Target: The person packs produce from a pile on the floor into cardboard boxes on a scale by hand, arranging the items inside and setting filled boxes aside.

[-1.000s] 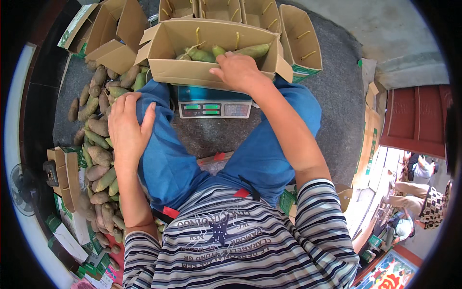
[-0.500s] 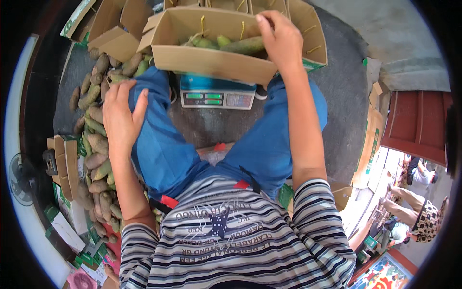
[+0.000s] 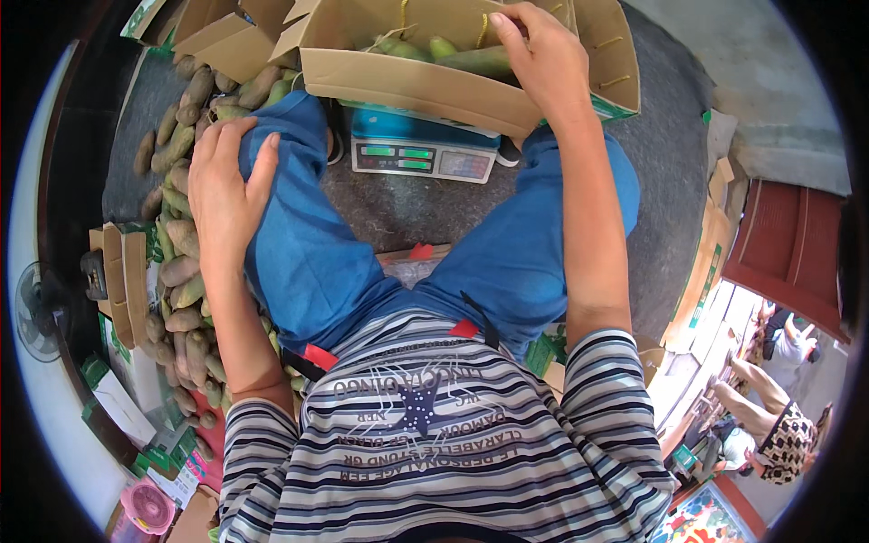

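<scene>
My left hand [image 3: 224, 185] lies on my left knee, on blue trousers [image 3: 308, 217], with its fingers and thumb apart and nothing in it. My right hand [image 3: 549, 56] is over the right part of an open cardboard box [image 3: 416, 80], thumb apart from loosely bent fingers; nothing shows in its grasp, though some fingertips are hard to see. Inside the box lie a few long green fruits or roots [image 3: 480, 61], kind unclear, beside yellow cord handles [image 3: 404, 14]. The box sits on a blue-topped weighing scale [image 3: 423, 160] with lit green displays, between my feet.
Many brownish-green oblong fruits or roots [image 3: 186, 244] are heaped at my left. More open cartons [image 3: 231, 41] stand behind the heap and beyond the box. A fan [image 3: 41, 312] is at the far left, a pink basket [image 3: 148, 507] lower left. Other people [image 3: 769, 407] are at the right.
The view has shifted, so the box, scale and heap appear higher in the picture. Both hands keep about the same places, on the knee and over the box.
</scene>
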{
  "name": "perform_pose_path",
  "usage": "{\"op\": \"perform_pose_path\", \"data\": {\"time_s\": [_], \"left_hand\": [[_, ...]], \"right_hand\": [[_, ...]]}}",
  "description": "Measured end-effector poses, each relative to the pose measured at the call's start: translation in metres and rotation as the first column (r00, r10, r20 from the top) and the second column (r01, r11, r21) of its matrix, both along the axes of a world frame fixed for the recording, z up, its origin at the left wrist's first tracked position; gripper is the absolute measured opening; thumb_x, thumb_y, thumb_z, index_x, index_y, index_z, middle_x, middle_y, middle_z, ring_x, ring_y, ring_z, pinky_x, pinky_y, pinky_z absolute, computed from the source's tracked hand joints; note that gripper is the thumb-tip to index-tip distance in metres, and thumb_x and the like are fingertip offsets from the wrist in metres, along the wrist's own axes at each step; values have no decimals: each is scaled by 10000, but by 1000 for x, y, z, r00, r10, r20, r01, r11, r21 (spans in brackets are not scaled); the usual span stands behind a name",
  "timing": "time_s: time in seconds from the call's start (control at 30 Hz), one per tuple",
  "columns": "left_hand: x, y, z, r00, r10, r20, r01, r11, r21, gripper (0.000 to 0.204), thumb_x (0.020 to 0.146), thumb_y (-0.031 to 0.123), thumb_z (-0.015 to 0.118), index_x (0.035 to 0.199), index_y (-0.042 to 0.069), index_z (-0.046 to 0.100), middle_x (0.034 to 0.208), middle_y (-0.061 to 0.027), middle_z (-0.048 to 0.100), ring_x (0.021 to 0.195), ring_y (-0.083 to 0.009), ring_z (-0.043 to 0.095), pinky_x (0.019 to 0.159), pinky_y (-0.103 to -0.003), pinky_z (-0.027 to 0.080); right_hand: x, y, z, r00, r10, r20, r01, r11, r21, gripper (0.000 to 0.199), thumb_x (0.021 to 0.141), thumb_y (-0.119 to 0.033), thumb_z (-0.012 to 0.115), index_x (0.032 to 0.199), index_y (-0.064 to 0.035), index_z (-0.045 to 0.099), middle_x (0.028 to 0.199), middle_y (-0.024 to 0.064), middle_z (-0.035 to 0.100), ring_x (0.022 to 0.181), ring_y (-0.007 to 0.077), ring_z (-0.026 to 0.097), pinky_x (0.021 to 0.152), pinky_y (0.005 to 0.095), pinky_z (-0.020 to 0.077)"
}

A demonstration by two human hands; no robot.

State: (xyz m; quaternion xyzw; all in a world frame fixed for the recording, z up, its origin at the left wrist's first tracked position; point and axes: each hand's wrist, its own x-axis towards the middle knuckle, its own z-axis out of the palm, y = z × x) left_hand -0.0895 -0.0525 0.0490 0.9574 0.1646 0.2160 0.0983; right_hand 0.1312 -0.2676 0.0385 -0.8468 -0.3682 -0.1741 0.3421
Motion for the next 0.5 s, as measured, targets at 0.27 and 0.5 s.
{"op": "perform_pose_path", "data": {"time_s": [0.27,0.5], "left_hand": [[3,-1,-5,998,-46,42,46,999,11,289,757,241,620,940,21,580,956,-125,573,889,-304,536,774,-373,421],[0,3,-7,997,-37,68,34,999,39,282,749,250,626,928,36,587,951,-118,580,890,-300,543,769,-375,427]], "right_hand": [[9,-3,-19,996,-62,-70,50,986,-162,257,849,-301,507,897,-66,599,835,105,620,758,271,595,661,366,455],[5,9,-20,997,2,-77,-17,979,-203,257,847,-302,502,884,-66,598,855,123,617,788,310,582,677,399,443]]}}
